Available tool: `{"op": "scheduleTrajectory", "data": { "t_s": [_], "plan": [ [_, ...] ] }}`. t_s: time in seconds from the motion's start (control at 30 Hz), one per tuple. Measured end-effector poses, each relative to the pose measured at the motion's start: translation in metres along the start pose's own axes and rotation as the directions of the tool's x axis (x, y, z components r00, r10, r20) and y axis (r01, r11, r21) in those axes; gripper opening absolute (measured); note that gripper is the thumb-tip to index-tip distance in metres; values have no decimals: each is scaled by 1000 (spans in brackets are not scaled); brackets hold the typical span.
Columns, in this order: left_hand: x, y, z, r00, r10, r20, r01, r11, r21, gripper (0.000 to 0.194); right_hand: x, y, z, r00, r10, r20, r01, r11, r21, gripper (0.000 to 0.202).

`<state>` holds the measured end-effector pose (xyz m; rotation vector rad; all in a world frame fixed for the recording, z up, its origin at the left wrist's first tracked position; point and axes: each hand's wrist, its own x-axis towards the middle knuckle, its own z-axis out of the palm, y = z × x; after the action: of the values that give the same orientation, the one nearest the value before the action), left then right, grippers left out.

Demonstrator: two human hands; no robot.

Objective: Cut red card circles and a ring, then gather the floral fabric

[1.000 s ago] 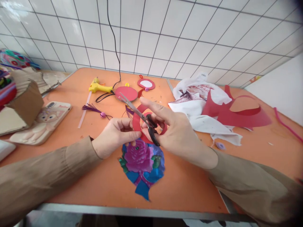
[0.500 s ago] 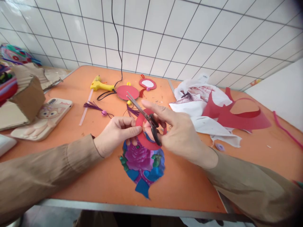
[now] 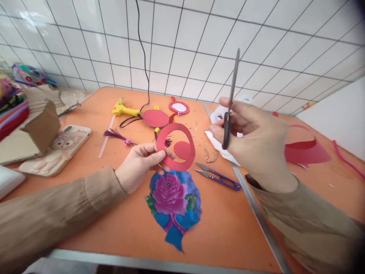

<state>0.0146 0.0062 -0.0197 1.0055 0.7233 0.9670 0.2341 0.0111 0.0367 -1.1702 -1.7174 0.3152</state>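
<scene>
My left hand (image 3: 142, 161) pinches the lower left edge of a red paper ring (image 3: 190, 141), held up over the table. Through its opening shows a red paper oval (image 3: 181, 150); whether it touches the ring I cannot tell. Raised at the right, my right hand (image 3: 253, 140) grips scissors (image 3: 234, 87) with black handles, blades pointing up. Below the ring lies a blue cut piece (image 3: 171, 198) printed with a purple flower. Purple-handled thread snips (image 3: 219, 179) rest to the right of the ring, between the two hands.
Behind the ring lie a red oval disc (image 3: 155, 118), a small red-rimmed ornament (image 3: 179, 107) and a yellow glue gun (image 3: 125, 109) with its cord. A purple tassel (image 3: 116, 136), phone (image 3: 62, 148) and cardboard box (image 3: 37, 133) are at left. Red sheet scraps (image 3: 310, 150) lie at right.
My right hand has moved up and right with the scissors, away from the ring. The ring is now held by the left hand alone, and the red oval shows inside it.
</scene>
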Motion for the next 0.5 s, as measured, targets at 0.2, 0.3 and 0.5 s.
{"op": "scheduleTrajectory", "data": {
  "t_s": [0.2, 0.3, 0.5],
  "plan": [
    [0, 0, -1, 999, 50, 14, -49, 997, -64, 13, 11, 13, 8, 958, 261, 118, -264, 964, 13, 62],
    [-1, 1, 0, 998, 68, 4, -68, 996, -65, 14, 11, 18, 13, 897, 363, 253, -412, 893, 180, 60],
    [0, 0, -1, 998, 60, -26, -60, 998, -3, 17, 7, 19, 19, 858, 366, 361, -507, 716, 480, 43]
  ]
}}
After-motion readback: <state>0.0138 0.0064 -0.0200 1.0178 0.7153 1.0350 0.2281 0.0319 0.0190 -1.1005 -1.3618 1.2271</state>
